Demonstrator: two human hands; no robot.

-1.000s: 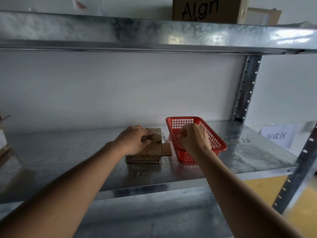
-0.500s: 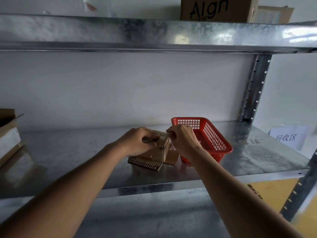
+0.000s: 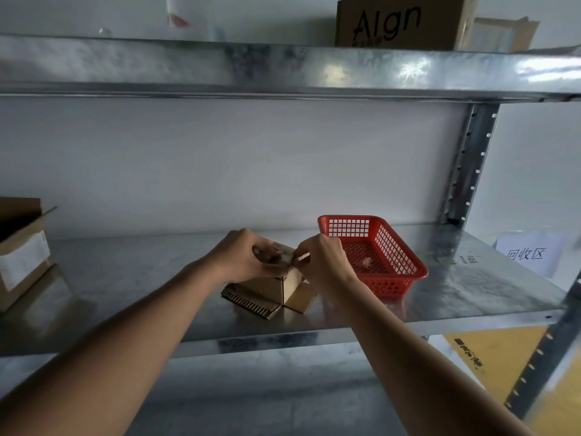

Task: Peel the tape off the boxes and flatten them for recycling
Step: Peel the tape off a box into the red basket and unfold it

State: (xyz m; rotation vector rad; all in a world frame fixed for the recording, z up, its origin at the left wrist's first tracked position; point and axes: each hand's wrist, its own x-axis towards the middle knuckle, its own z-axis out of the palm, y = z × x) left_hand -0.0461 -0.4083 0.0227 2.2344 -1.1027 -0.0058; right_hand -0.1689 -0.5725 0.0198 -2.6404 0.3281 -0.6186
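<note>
A small brown cardboard box (image 3: 267, 289) stands on the metal shelf (image 3: 125, 278), turned corner-on toward me, with its bottom flaps spread flat on the shelf. My left hand (image 3: 242, 258) grips the top of the box from the left. My right hand (image 3: 323, 262) pinches something pale at the box's top right edge, apparently a strip of tape (image 3: 303, 256). A red plastic basket (image 3: 405, 275) sits just right of the box, with a small crumpled pale scrap (image 3: 366, 262) inside.
An open cardboard box (image 3: 22, 256) with a white label stands at the shelf's left edge. A white sign (image 3: 525, 253) with printed characters hangs at the right. An upper shelf (image 3: 283, 67) carries a printed carton (image 3: 399, 23). An upright post (image 3: 468, 165) stands behind the basket.
My right hand left the basket and came to the box's top edge. The box was lifted upright and turned corner-on. The view shifted left, revealing the box at the left.
</note>
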